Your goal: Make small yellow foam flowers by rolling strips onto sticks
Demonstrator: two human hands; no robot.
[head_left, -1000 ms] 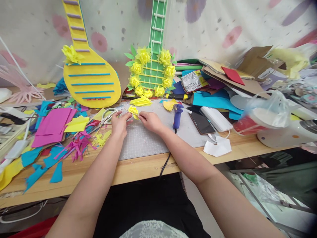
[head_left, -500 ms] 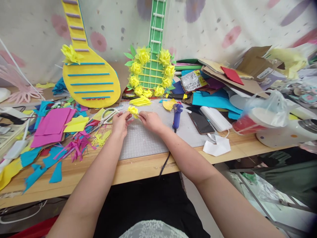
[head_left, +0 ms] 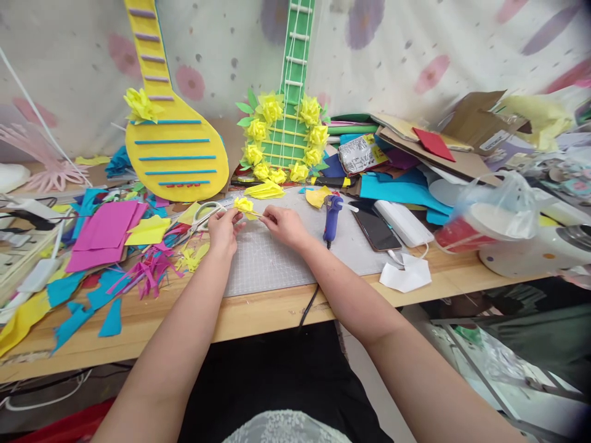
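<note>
A small yellow paper flower (head_left: 243,205) is pinched in the fingers of my left hand (head_left: 223,229), above the grey cutting mat (head_left: 258,264). From the flower a thin stick (head_left: 255,213) runs to the fingertips of my right hand (head_left: 284,226), which are closed on it. Whether the stick touches the petals I cannot tell. Scissors with pale handles (head_left: 206,215) lie just left of my left hand. Behind the hands rests a stack of yellow paper pieces (head_left: 265,189). A purple glue gun (head_left: 331,219) stands to the right of my right hand.
A yellow lute-shaped craft (head_left: 178,157) and a green one with yellow flowers (head_left: 287,138) lean at the back. Magenta paper (head_left: 104,237) and scraps cover the left side. A phone (head_left: 375,227), a white power bank (head_left: 404,223) and a bagged cup (head_left: 484,224) sit at right.
My right hand has drawn slightly away from the flower, and the thin stick now shows between the hands. The camera view has shifted a little.
</note>
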